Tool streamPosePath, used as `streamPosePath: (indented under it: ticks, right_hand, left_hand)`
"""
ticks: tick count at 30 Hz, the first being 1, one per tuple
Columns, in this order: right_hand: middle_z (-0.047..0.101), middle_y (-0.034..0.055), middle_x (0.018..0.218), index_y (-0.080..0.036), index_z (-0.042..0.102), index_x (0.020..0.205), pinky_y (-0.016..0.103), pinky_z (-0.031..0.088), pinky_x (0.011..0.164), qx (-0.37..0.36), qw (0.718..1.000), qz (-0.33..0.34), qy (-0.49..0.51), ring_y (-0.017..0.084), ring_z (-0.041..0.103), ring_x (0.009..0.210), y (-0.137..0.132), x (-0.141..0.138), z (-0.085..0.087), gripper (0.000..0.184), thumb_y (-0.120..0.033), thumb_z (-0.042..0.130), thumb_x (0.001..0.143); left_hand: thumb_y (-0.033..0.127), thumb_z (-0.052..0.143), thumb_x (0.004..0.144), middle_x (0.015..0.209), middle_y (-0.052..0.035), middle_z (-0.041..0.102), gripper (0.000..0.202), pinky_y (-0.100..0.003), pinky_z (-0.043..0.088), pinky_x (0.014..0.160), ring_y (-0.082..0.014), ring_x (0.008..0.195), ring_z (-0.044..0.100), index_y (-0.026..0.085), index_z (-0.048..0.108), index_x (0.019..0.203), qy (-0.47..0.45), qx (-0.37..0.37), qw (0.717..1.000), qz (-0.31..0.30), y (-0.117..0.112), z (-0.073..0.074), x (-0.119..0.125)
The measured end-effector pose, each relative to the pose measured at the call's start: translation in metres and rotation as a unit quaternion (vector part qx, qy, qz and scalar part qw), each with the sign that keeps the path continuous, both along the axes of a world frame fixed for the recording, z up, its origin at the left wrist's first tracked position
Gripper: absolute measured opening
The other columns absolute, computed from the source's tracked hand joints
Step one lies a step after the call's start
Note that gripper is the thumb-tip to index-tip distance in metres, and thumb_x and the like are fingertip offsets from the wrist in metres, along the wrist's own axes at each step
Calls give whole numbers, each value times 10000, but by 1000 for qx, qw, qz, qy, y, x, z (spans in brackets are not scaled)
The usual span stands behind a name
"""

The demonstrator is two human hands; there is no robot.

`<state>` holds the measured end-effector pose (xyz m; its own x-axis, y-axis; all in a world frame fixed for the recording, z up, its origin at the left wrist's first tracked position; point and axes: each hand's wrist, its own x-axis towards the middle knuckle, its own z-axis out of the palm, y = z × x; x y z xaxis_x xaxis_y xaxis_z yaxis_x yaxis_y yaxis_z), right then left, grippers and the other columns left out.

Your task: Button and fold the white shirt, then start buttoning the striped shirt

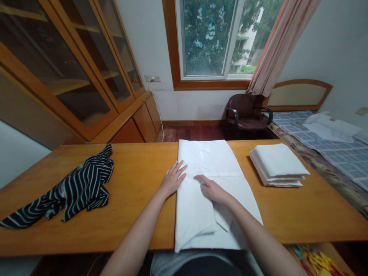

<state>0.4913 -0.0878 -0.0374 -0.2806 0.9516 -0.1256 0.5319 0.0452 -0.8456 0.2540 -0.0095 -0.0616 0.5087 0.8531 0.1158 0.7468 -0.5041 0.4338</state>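
1. Home, looks like bdrm: bed w/ wood-framed headboard, R.
2. Glass-door cabinet, L.
3. Window w/ pink curtain & cartoon-type stickers.
4. Padded armchair nr bed, reddish wood flr.

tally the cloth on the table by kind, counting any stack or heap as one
Heap of black-and-white striped cloth: 1
Partly folded white cloth, with the left hand and right hand on it: 1
Stack of folded white cloth: 1
Total: 3
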Motion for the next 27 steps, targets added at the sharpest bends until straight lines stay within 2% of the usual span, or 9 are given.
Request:
streamPosePath:
  ticks: [4, 7, 9, 11, 15, 17, 19, 22, 27]
  right_hand:
    - [715, 50, 1121, -281, 524, 1399, 312, 476, 848, -22, 995, 74, -67, 211, 658, 971, 6, 8, 9, 646, -122, 436, 780]
    - [737, 23, 825, -316, 508, 1427, 281, 473, 685, -63, 986, 88, -128, 196, 670, 716, 8, 9, 17, 692, -127, 481, 762]
    - [669, -19, 617, -318, 504, 1433, 262, 442, 598, -83, 982, 90, -143, 170, 609, 539, 7, 11, 23, 701, -142, 532, 755]
    - [645, -38, 591, -322, 522, 1414, 254, 433, 590, -71, 984, 84, -138, 161, 592, 524, 7, 18, 26, 681, -186, 607, 753]
    - [714, 40, 894, -271, 515, 1414, 283, 479, 747, 33, 986, 14, -163, 191, 651, 773, 9, 45, 21, 570, -291, 606, 851]
    - [677, 120, 1116, -233, 533, 1402, 342, 471, 885, 104, 966, -47, -231, 234, 636, 964, 8, 63, 12, 501, -311, 552, 908]
    - [590, 157, 1309, -247, 563, 1378, 430, 437, 976, 140, 934, -99, -314, 309, 558, 1152, 5, 78, 0, 469, -354, 548, 922]
    - [478, 150, 1469, -252, 564, 1377, 515, 361, 1063, 152, 905, -116, -380, 366, 416, 1330, -2, 88, -21, 468, -405, 531, 936]
    - [344, 110, 1580, -241, 459, 1465, 556, 191, 1160, 172, 893, -127, -397, 359, 253, 1457, -2, 72, -40, 517, -433, 418, 987]
  left_hand:
    - [517, 351, 998, 1617, 0, 274, 498, -597, 302, 1128, -301, 1509, 167, 398, 386, 1481, 15, 3, 1000, 3, 1, -1, 2]
    - [521, 370, 991, 1617, 2, 271, 502, -598, 295, 1131, -313, 1507, 167, 396, 399, 1476, 26, -4, 1000, 5, 2, -1, 4]
    - [513, 378, 990, 1617, -1, 270, 501, -601, 289, 1134, -316, 1504, 179, 389, 402, 1475, 32, -11, 999, 6, 2, -1, 5]
    - [502, 395, 989, 1617, -11, 272, 504, -588, 286, 1141, -308, 1494, 218, 380, 400, 1477, 32, -9, 999, 7, 3, -2, 4]
    - [486, 426, 984, 1607, -37, 300, 508, -529, 302, 1155, -274, 1450, 332, 356, 410, 1474, 8, 16, 1000, 2, 4, -5, 1]
    - [485, 433, 982, 1600, -43, 317, 513, -529, 307, 1153, -275, 1458, 317, 347, 410, 1475, 0, 20, 1000, 1, 4, -7, -1]
    - [485, 438, 980, 1597, -47, 323, 519, -535, 300, 1157, -282, 1479, 270, 340, 408, 1478, -1, 21, 1000, 0, 5, -8, -1]
    - [480, 438, 982, 1600, -47, 315, 516, -533, 263, 1179, -283, 1495, 224, 327, 419, 1475, 1, 31, 999, -3, 8, -11, -2]
    - [444, 411, 995, 1613, -16, 286, 479, -598, 176, 1189, -308, 1512, 144, 359, 429, 1466, 28, 29, 999, 0, 21, -14, -11]
